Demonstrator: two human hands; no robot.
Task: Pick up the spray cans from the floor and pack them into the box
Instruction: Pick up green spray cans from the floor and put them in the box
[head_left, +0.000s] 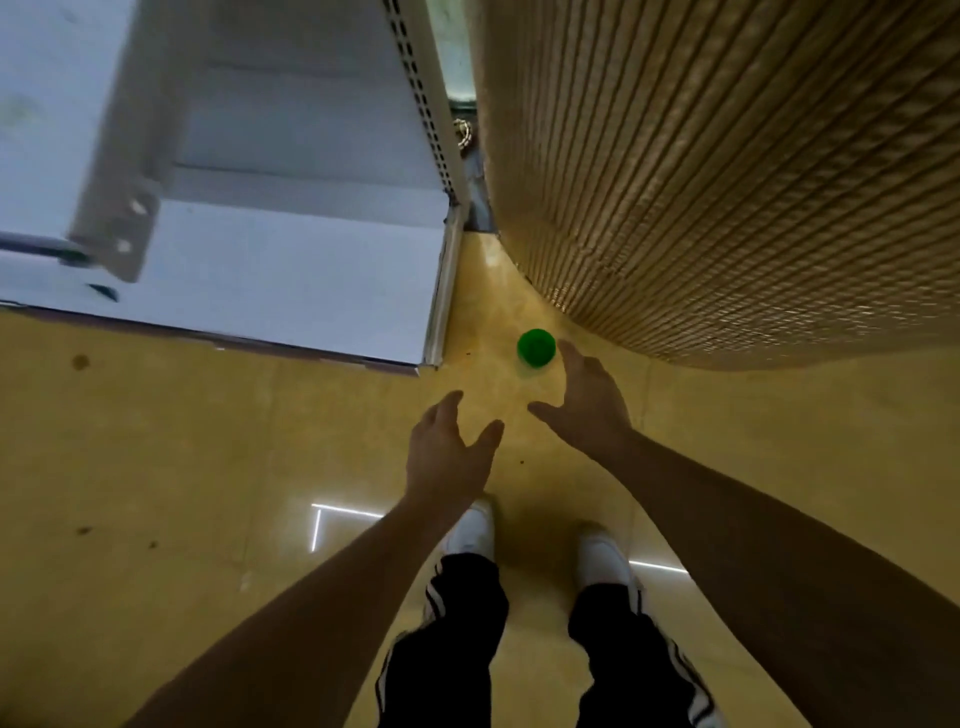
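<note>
A spray can with a green cap (536, 348) stands upright on the yellow floor, seen from straight above, so its body is hidden under the cap. My right hand (584, 402) hangs just right of and below it, fingers spread, fingertips close to the cap but apart from it, holding nothing. My left hand (449, 447) is lower and to the left, also spread and holding nothing. No box is in view.
A white metal shelf unit (291, 234) fills the upper left, its corner near the can. A tall ribbed brown wall or column (727, 171) stands at the upper right. The can sits in the narrow floor gap between them. My feet in white shoes (540, 540) are below.
</note>
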